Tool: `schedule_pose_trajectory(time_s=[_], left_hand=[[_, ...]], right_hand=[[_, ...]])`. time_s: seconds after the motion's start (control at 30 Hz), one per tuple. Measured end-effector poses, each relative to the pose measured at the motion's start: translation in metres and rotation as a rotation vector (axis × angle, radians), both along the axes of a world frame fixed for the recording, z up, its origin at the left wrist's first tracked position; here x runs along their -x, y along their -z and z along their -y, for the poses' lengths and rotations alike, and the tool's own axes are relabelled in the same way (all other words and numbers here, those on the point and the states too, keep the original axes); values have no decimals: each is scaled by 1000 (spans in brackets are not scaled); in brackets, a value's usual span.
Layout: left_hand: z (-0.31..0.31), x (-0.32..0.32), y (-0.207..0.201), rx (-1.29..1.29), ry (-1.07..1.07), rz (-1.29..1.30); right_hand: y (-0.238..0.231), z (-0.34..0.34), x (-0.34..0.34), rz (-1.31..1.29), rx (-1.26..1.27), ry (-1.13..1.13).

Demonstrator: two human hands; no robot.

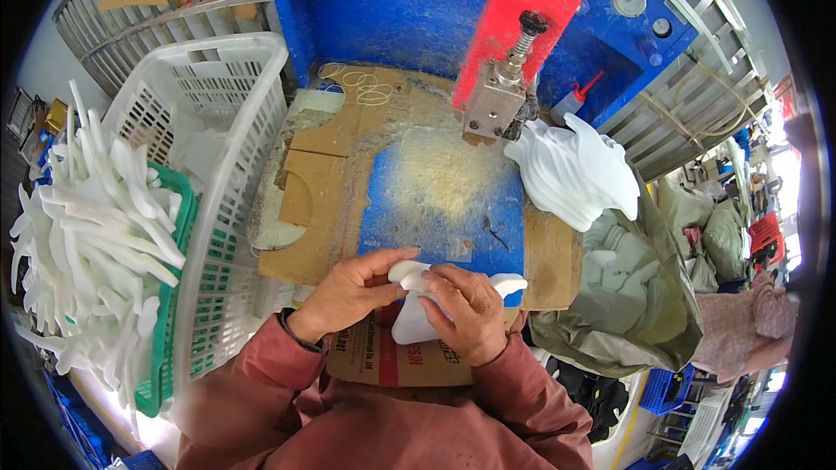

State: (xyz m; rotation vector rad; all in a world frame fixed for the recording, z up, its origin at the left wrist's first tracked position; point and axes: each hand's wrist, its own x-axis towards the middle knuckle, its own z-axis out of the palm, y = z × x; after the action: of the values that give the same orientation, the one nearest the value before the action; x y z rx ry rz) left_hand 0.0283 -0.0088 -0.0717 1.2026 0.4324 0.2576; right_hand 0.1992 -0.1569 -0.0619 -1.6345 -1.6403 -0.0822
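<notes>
And here we are at the near edge of the table (326,135), where both hands are on one white piece (416,324)! The left hand (353,294) has its grip narrow, thumb and fingers pinching the piece's left end; the right hand (470,309) holds it too, fingers bent over the middle, with the far tip poking out to the right.

Just beyond, a blue sheet (379,239) lies across the table, its middle coated in pale dust. Above the sheet's far right corner hangs a metal block (495,106) on a red arm (505,13).

Look to the table's right edge: a stack of curved white pieces (575,165), and below it an open sack (684,335) holding more white bits! Off the left edge, a white basket (213,270) stands beside a green crate (163,352) heaped with long white strips (113,218).
</notes>
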Motion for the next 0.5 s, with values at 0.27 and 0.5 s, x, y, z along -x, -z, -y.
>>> schedule_pose_trajectory(time_s=[0.27,0.5], left_hand=[[6,1,-6,-173,-15,-61],[11,2,-9,-182,-21,-126]], right_hand=[[5,-2,6,33,-14,48],[3,-2,8,28,-13,55]])
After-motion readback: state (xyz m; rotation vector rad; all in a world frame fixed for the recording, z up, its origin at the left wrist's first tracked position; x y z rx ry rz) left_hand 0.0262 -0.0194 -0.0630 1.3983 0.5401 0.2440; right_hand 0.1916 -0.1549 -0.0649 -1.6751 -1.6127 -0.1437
